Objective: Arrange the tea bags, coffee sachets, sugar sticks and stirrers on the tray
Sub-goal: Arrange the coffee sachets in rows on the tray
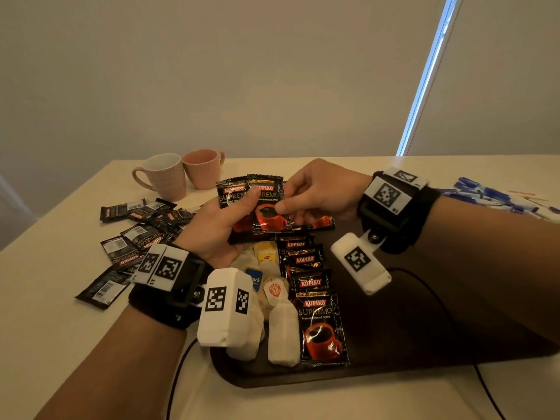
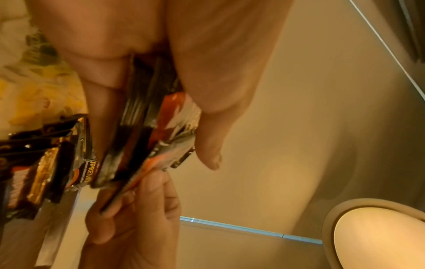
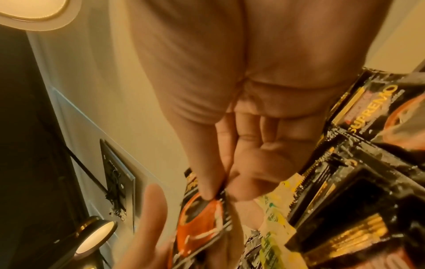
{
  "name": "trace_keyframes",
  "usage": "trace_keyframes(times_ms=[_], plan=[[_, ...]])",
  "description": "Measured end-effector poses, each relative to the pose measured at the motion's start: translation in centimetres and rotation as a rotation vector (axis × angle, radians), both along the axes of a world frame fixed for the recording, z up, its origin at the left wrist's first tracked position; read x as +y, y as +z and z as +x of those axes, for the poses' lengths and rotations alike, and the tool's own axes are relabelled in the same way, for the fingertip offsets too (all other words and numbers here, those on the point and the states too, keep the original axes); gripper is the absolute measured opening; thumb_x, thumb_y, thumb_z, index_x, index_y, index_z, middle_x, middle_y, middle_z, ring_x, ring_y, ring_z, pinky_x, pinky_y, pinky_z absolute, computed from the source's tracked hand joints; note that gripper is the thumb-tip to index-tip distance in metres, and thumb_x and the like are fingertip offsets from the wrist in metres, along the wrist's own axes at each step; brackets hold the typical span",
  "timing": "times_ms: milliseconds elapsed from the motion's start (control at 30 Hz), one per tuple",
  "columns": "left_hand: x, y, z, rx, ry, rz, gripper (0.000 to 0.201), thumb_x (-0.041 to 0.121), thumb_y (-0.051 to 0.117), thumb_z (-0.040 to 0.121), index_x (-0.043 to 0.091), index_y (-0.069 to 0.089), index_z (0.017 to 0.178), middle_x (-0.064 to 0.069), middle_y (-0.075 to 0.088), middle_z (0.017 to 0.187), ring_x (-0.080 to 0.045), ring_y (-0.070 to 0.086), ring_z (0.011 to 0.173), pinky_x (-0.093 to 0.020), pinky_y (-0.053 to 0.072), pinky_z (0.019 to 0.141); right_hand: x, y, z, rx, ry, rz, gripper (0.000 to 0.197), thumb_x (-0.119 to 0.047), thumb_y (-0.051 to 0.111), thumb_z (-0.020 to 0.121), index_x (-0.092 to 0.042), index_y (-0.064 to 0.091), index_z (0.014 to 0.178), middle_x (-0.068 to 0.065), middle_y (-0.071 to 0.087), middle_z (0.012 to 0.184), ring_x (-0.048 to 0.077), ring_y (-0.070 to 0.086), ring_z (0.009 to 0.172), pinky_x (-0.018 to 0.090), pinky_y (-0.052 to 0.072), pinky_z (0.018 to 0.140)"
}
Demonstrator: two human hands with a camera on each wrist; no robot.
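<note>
Together, hands [image 1: 230, 225] [image 1: 315, 192] pinch sachets [image 1: 266, 207] above tray [image 1: 424, 344]

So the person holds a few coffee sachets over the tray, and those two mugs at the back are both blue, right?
Not quite. The two mugs at the back are pink, not blue, as the head view shows. The rest holds: the left hand grips a few coffee sachets over the tray, and the right hand pinches the front one.
</note>
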State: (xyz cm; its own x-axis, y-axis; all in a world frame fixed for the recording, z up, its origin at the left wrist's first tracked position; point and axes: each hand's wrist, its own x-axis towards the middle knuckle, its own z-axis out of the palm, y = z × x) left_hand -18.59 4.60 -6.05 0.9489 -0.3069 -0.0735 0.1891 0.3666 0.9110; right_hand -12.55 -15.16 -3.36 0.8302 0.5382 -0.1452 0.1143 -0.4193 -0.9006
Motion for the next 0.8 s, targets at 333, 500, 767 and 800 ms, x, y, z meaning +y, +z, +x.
trace_keyframes(times_ms=[333, 500, 767, 800], plan=[[0.3, 0.2, 0.2, 0.036, 0.071, -0.121, 0.03, -0.007, 0.038, 0.097, 0.007, 0.055, 0.118, -0.024, 0.066, 0.122, -0.037, 0.068, 0.108, -0.045, 0.059, 0.085, -6.9, -0.7, 2.0, 0.016, -0.375, 0.022, 0.014, -0.016, 0.079, 0.078, -0.004, 0.072, 0.078, 0.012, 0.068, 0.071, 0.017, 0.06, 0.062, 0.02, 0.049, 0.052], [0.2, 0.3, 0.0, 0.034, 0.067, -0.104, 0.037, -0.006, 0.043, 0.095, 0.002, 0.05, 0.13, -0.021, 0.067, 0.121, -0.034, 0.07, 0.105, -0.041, 0.062, 0.074, -8.2, -3.2, 2.0, 0.026, -0.348, -0.31, 0.027, -0.028, 0.08, 0.079, -0.003, 0.075, 0.088, 0.009, 0.074, 0.076, 0.013, 0.061, 0.061, 0.022, 0.044, 0.057], [0.1, 0.4, -0.1, 0.027, 0.083, -0.105, 0.038, -0.003, 0.051, 0.084, 0.004, 0.055, 0.121, -0.021, 0.067, 0.119, -0.032, 0.071, 0.101, -0.038, 0.062, 0.072, -5.7, -3.9, 3.2, 0.078, -0.339, -0.366, 0.025, -0.021, 0.079, 0.081, 0.002, 0.07, 0.086, 0.01, 0.075, 0.078, 0.013, 0.068, 0.061, 0.02, 0.052, 0.053], [0.1, 0.4, -0.1, 0.025, 0.082, -0.106, 0.041, -0.001, 0.053, 0.08, 0.003, 0.055, 0.121, -0.022, 0.067, 0.12, -0.032, 0.07, 0.102, -0.039, 0.062, 0.073, -5.5, -4.0, 3.3, 0.08, -0.351, -0.367, 0.023, -0.02, 0.08, 0.081, 0.0, 0.069, 0.084, 0.01, 0.076, 0.077, 0.013, 0.069, 0.061, 0.02, 0.052, 0.051]])
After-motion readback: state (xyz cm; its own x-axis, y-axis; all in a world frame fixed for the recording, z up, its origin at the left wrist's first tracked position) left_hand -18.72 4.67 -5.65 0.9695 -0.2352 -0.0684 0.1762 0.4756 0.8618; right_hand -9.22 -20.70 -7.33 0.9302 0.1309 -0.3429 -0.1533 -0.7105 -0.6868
